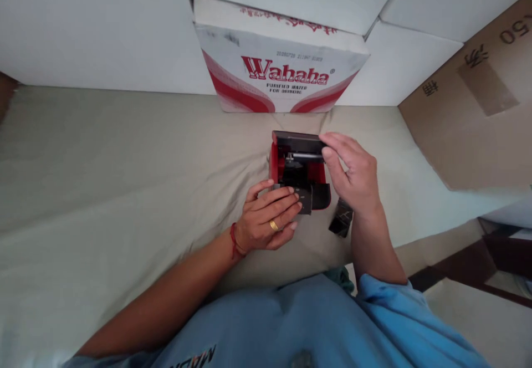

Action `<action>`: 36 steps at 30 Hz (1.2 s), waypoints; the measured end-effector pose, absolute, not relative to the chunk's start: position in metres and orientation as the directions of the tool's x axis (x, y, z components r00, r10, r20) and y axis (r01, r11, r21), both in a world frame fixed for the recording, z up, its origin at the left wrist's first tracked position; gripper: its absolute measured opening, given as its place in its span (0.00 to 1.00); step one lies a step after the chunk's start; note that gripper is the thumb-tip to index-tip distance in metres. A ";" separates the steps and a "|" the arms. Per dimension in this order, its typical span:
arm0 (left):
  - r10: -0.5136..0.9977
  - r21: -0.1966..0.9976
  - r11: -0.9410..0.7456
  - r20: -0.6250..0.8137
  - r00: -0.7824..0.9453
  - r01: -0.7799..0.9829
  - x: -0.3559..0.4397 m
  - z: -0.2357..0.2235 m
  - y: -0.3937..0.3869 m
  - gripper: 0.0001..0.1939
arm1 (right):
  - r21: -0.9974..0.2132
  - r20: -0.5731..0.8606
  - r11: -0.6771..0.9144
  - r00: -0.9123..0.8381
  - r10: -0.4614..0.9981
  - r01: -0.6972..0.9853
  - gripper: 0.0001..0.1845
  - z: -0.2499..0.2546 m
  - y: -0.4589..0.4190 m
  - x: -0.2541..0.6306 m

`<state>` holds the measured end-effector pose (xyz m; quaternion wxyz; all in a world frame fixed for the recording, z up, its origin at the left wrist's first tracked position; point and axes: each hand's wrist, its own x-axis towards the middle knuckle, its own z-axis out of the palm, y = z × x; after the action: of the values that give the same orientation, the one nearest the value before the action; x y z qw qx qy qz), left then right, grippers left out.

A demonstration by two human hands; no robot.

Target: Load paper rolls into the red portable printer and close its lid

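A small red and black box-shaped device (300,169) sits on a beige cloth-covered surface (124,163), its inside open to view with a metal bar across it. My left hand (269,218), with a gold ring and a red wrist thread, rests at the device's near left corner, fingers curled against a dark flat piece (305,199). My right hand (351,173) reaches over the device's right side, its fingertips pinching the top far edge. A small dark packet (341,216) lies on the cloth under my right wrist.
A white and red carton printed "Wahaha" (277,63) stands just behind the device, among plain white boxes (91,24). A brown cardboard box (474,91) leans at the right. Dark flooring (477,257) shows past the surface's right edge.
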<state>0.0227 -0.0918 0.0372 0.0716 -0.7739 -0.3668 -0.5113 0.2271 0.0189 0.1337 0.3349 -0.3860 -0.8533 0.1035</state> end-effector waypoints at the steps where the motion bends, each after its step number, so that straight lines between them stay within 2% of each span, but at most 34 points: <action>1: 0.495 0.267 -0.719 0.845 0.203 0.641 0.023 0.038 -0.093 0.13 | -0.436 0.483 0.685 -0.491 0.725 0.583 0.18 0.131 0.009 0.231; 5: 0.484 0.258 -0.707 0.855 0.185 0.658 0.023 0.035 -0.094 0.16 | -0.478 0.365 0.668 -0.563 0.741 0.570 0.18 0.117 -0.024 0.245; 7: 0.502 0.292 -0.677 0.855 0.134 0.676 0.019 0.033 -0.092 0.20 | -0.508 0.343 0.649 -0.558 0.755 0.566 0.19 0.111 -0.031 0.247; 11: 0.673 0.564 -0.551 0.736 -0.072 0.614 0.008 0.028 -0.084 0.23 | -0.542 0.356 0.630 -0.527 0.771 0.556 0.19 0.108 -0.030 0.246; 13: 0.714 0.629 -0.524 0.692 -0.105 0.575 0.004 0.028 -0.080 0.22 | -0.543 0.350 0.623 -0.523 0.777 0.563 0.18 0.109 -0.028 0.245; 21: 0.707 0.628 -0.537 0.699 -0.105 0.563 0.001 0.031 -0.073 0.12 | -0.498 0.291 0.589 -0.518 0.804 0.636 0.18 0.110 -0.030 0.241; 25: 0.793 0.780 -0.495 0.586 -0.168 0.384 0.000 0.023 -0.068 0.09 | -0.508 0.344 0.631 -0.533 0.773 0.587 0.17 0.101 -0.038 0.246; 26: 0.823 0.832 -0.465 0.533 -0.200 0.304 -0.001 0.020 -0.067 0.13 | -0.516 0.368 0.653 -0.545 0.753 0.554 0.17 0.099 -0.041 0.248; 28: 0.884 0.913 -0.389 0.408 -0.227 0.126 -0.002 0.012 -0.064 0.30 | -0.537 0.422 0.692 -0.557 0.716 0.483 0.16 0.095 -0.050 0.253; 31: 0.963 0.969 -0.243 0.234 -0.135 -0.048 -0.006 0.000 -0.061 0.49 | -0.541 0.487 0.724 -0.543 0.684 0.427 0.15 0.092 -0.061 0.258; 33: 0.978 0.975 -0.201 0.193 -0.078 -0.098 -0.010 -0.006 -0.059 0.54 | -0.528 0.511 0.742 -0.544 0.666 0.412 0.15 0.090 -0.065 0.260; 36: 0.978 0.969 -0.209 0.208 -0.020 -0.134 -0.013 -0.012 -0.056 0.57 | -0.521 0.526 0.759 -0.554 0.645 0.390 0.15 0.089 -0.065 0.263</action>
<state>-0.0133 -0.0562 -0.0118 -0.4761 -0.5130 -0.4111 -0.5841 0.2631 -0.0651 0.0887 0.3649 -0.2996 -0.8640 0.1750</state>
